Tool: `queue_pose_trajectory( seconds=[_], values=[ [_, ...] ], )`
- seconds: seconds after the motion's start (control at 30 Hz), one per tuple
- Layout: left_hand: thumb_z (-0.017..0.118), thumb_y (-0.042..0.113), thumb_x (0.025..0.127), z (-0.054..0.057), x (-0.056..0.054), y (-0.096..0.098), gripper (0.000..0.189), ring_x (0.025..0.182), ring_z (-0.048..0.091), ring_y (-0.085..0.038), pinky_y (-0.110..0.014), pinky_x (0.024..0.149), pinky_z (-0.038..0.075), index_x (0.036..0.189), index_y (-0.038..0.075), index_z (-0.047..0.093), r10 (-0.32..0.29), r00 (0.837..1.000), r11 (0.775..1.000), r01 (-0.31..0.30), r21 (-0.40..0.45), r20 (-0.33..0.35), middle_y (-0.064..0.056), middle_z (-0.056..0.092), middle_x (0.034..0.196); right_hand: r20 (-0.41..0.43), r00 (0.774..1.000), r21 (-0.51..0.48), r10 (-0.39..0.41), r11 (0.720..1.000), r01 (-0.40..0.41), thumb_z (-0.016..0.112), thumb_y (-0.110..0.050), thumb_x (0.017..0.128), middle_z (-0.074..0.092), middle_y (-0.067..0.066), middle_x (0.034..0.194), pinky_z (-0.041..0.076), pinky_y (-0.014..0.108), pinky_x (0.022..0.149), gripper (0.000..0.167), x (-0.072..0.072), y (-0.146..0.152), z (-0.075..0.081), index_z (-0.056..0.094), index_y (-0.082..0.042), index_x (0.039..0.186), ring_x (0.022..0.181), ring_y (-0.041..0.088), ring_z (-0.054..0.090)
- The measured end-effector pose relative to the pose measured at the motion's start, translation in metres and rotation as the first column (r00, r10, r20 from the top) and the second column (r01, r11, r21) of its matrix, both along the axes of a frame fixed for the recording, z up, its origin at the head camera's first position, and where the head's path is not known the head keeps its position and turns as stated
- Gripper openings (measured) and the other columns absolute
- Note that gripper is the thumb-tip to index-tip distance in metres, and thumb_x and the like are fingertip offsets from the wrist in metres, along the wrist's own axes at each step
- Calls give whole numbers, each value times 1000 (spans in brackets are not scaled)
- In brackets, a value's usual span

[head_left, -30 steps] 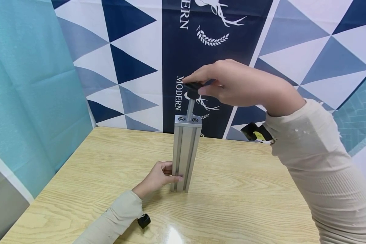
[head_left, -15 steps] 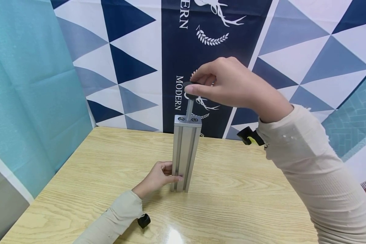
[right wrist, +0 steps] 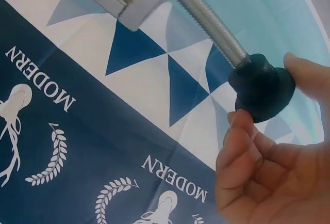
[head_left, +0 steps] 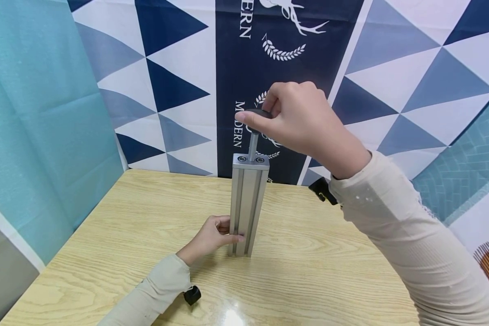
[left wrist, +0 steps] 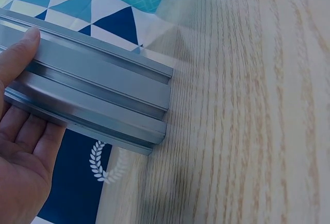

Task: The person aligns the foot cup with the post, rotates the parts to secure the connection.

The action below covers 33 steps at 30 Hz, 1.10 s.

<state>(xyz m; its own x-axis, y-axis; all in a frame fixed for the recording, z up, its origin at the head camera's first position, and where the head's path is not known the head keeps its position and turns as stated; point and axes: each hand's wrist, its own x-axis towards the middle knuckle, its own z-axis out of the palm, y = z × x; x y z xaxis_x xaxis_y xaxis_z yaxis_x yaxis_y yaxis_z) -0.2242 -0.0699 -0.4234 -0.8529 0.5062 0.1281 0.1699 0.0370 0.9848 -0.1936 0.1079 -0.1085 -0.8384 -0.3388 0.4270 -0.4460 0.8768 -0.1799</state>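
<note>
A silver aluminium profile with grooves along its sides stands upright on the table. My left hand grips it near the bottom, thumb across the front face and fingers round behind. From the end plate on top, a threaded rod rises to a black levelling foot. My right hand pinches the rim of this foot, thumb on one side and curled fingers on the other. Close to the table, the lower end of the profile shows in the left wrist view beneath the gripping fingers.
The wooden table runs back to a cloth printed with triangles, deer heads and lettering. A teal curtain hangs on the left. Two screws sit in the end plate beside the rod.
My right hand has turned about the levelling foot, its thumb swinging left across the near side and the wrist shifting left. My left hand and the profile have stayed put.
</note>
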Motion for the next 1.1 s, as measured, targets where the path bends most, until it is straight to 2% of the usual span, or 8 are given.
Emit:
queue_pose_trajectory(
  seconds=[0.17, 0.33, 0.53, 0.63, 0.77, 0.83, 1.0, 1.1],
  values=[
    [78, 12, 81, -1, 0, 0, 47, 92, 69, -16, -29, 81, 56, 123, -2, 62, 2, 1000, 1000, -2, 2, 2, -15, 71, 103, -17, 1000, 7, -10, 1000, 11, 59, -59, 87, 67, 11, 88, 50, 39, 76, 61, 1, -1, -1, 66, -1, 104, 79, 24, 60],
    [78, 11, 81, -1, 1, 0, 45, 92, 69, -17, -30, 82, 56, 122, -1, 63, 0, 1000, 1000, -1, 12, 13, -15, 71, 103, 56, 998, 14, 13, 1000, -14, 54, -60, 89, 67, 9, 92, 49, 40, 79, 65, 2, 1, 2, 63, -2, 117, 83, 23, 60],
    [78, 14, 81, -1, 1, 0, 46, 93, 69, -18, -30, 82, 56, 123, 1, 63, 0, 1000, 1000, 0, 4, 10, -14, 71, 103, 217, 965, 70, 145, 984, -164, 54, -47, 95, 60, 10, 126, 47, 45, 96, 55, 3, 9, 13, 51, -11, 138, 108, 25, 61],
    [78, 13, 81, -1, 0, 0, 45, 93, 69, -18, -30, 82, 56, 122, 0, 63, 5, 1000, 1000, -5, 0, 9, -15, 71, 103, 272, 938, 105, 215, 962, -252, 54, -39, 97, 52, 9, 138, 45, 48, 99, 52, 3, 13, 18, 45, -17, 143, 116, 28, 58],
    [78, 13, 81, -1, 0, 0, 45, 92, 69, -18, -29, 82, 56, 121, 0, 63, 10, 1000, 1000, -10, 1, 17, -14, 71, 103, 295, 899, 156, 323, 912, -379, 54, -20, 99, 44, 5, 146, 45, 47, 100, 49, -2, 19, 21, 41, -18, 146, 123, 26, 53],
    [78, 14, 81, 0, 1, 0, 46, 93, 69, -18, -29, 82, 56, 122, 0, 63, 10, 1000, 1000, -10, 3, 20, -14, 72, 103, 292, 884, 181, 366, 886, -427, 53, -8, 98, 41, 3, 148, 49, 42, 95, 51, -4, 20, 21, 40, -17, 147, 119, 21, 55],
    [79, 16, 80, 1, 2, 0, 48, 93, 69, -18, -29, 81, 56, 123, 0, 63, 12, 1000, 1000, -12, 7, 25, -14, 72, 103, 265, 867, 234, 423, 843, -483, 46, 6, 96, 41, 3, 149, 46, 30, 72, 55, -9, 21, 22, 42, -16, 146, 105, 16, 52],
    [79, 16, 80, 1, 2, 0, 48, 94, 69, -18, -29, 82, 56, 123, 1, 63, 15, 1000, 1000, -15, 1, 27, -14, 71, 103, 261, 857, 242, 444, 830, -503, 44, 8, 96, 42, 3, 148, 45, 30, 74, 53, -10, 22, 22, 44, -12, 144, 114, 16, 50]
  ],
)
